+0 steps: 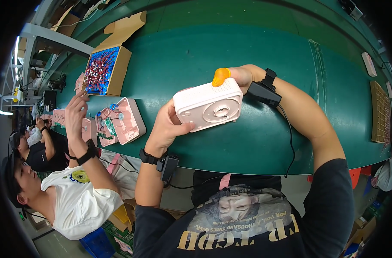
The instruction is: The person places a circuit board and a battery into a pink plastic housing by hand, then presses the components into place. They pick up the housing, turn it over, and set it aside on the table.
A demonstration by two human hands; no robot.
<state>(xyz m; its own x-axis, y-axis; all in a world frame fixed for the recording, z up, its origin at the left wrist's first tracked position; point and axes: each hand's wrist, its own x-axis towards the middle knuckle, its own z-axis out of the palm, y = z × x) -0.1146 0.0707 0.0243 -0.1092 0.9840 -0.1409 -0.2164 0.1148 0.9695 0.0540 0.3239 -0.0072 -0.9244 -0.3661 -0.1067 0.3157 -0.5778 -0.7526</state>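
Note:
A pale pink boxy plastic device (209, 105) is held tilted above the green bench. Its front has a round recessed dial, and small grille holes mark its top. My left hand (168, 124) grips its left end, the thumb pressed on the lower front corner. At the far right corner, my right hand (239, 76) bends over the device, with yellow finger covers (221, 76) resting on the grille. The undersides of my right fingers are partly hidden. Each of my wrists carries a black strapped-on unit.
Opened pink housings (131, 122) with wires and green boards lie left on the green bench (178, 56). Behind them stands a cardboard box (123, 64) of blue parts with red leads. A co-worker's hand (76, 112) reaches nearby. A partitioned cardboard tray (378, 112) sits far right.

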